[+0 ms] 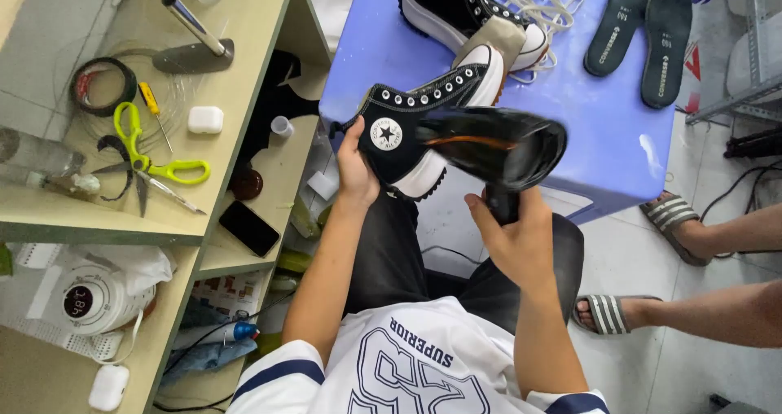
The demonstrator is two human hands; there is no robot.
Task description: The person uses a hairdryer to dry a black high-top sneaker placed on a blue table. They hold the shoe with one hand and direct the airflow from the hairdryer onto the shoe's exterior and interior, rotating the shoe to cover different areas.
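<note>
My left hand (356,168) grips a black high-top sneaker (423,105) with a thick white sole, held in the air over my lap. A glossy black hair dryer (497,144) is in my right hand (509,235), held by its handle, with the barrel lying across the side of the shoe. A second matching sneaker (456,7) stands on a blue plastic stool (570,113) in front of me, with loose white laces (542,3) and two dark insoles (643,31) beside it.
A wooden shelf unit (236,88) on my left holds yellow-handled scissors (155,157), a tape roll (102,84), a small screwdriver, a white case and a black phone (248,228). Another person's sandalled feet (643,259) rest on the floor at right. Cables lie nearby.
</note>
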